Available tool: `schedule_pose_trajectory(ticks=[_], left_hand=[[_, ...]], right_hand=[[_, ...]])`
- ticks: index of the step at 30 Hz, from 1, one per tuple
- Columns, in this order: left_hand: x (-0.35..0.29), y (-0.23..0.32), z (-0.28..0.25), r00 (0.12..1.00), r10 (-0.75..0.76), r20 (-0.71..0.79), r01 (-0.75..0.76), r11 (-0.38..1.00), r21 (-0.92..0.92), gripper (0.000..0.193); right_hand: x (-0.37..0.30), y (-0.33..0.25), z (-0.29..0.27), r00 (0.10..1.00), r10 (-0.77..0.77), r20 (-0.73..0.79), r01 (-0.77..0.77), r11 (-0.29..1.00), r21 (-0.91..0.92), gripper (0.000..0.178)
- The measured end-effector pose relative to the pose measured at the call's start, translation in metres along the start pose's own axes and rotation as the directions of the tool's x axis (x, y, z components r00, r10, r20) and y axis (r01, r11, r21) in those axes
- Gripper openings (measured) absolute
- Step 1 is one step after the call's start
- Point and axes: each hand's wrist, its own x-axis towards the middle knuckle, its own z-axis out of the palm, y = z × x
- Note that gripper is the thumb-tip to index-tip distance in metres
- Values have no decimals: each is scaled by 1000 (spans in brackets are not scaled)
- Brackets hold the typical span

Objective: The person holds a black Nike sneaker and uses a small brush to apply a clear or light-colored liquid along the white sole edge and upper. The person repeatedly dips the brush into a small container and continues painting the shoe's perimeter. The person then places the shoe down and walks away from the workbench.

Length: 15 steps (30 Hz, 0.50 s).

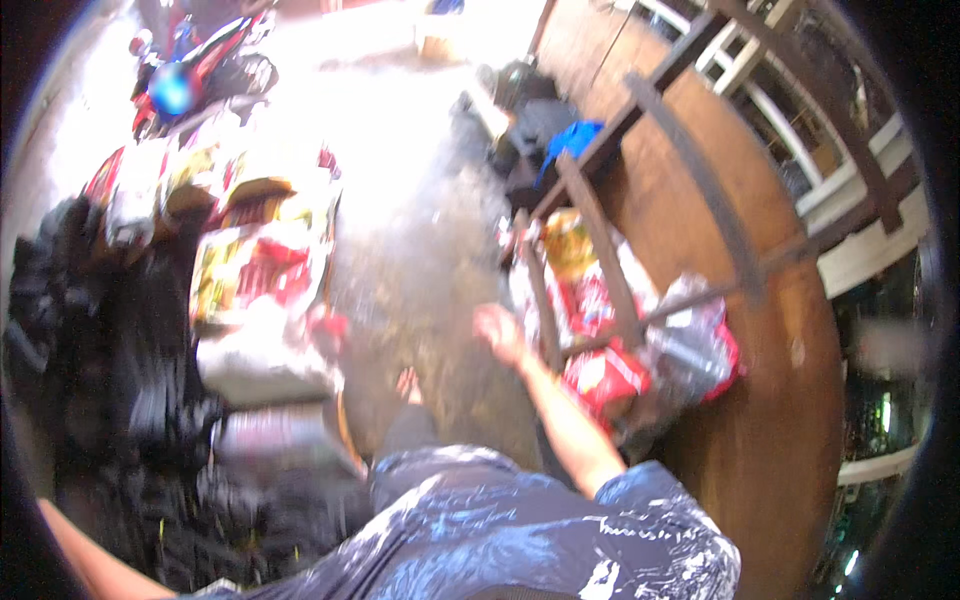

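My right hand hangs over the walkway, a little blurred, its fingers looking loosely apart with nothing in them. Nearest to it, on the right, are plastic bags of red and yellow packets beside a dark wooden frame. A red packet lies at the near end of these bags, next to a clear bag. Only my left forearm shows at the lower left; the hand is outside the picture.
Cartons of red and yellow packets line the left side, with a white sack and black bags beside them. The dark wooden frame crosses a brown wooden surface. A motorcycle stands far left; a bare foot is on the concrete floor.
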Motion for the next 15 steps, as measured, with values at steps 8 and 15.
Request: schedule_pose_trajectory(ticks=[8,15], left_hand=[[-182,-357,205,478,-731,487,697,653,296,27],[-382,-587,371,-227,-771,595,750,252,612,23]], right_hand=[[-167,123,-63,15,1000,17,-984,18,-177,34],[77,132,-76,-339,940,-51,-872,-293,393,28]])
